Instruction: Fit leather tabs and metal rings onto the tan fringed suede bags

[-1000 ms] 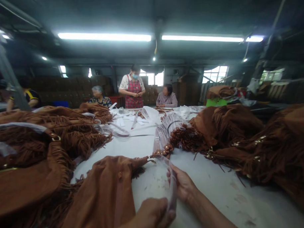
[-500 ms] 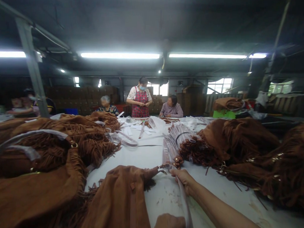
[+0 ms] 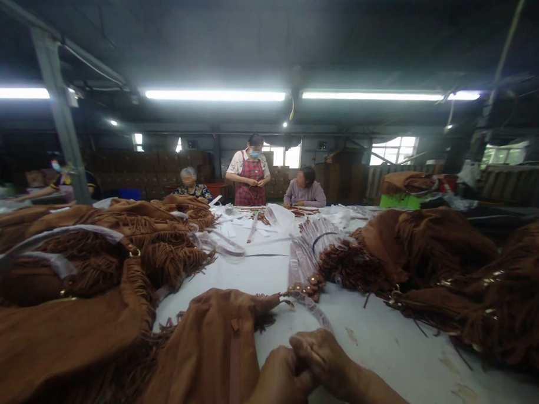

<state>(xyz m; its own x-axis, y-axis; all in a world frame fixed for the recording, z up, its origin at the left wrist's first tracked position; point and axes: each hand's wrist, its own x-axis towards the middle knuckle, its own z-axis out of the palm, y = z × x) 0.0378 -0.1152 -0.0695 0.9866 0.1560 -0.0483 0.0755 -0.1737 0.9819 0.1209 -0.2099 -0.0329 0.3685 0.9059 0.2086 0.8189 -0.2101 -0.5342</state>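
Note:
Close together at the bottom centre are my left hand (image 3: 282,372) and my right hand (image 3: 325,359), both closed with their fingers touching. Whatever is pinched between them is hidden by the fingers. A plastic-wrapped bag strap (image 3: 315,309) runs from the metal clasp of a brown suede-like bag (image 3: 208,345) and disappears behind my right hand. The bag lies on the white table (image 3: 272,272), left of my hands, with fringe along its side.
Fringed brown bags (image 3: 80,344) are heaped on the left, and more bags (image 3: 430,249) on the right. A tied bundle of wrapped straps (image 3: 319,238) lies beyond my hands. Co-workers, one in a checked apron (image 3: 250,188), are across the table. A grey post (image 3: 65,121) stands at left.
My right hand has drawn back from the strap near the clasp towards me. My left hand has risen further into view, and the two hands now meet.

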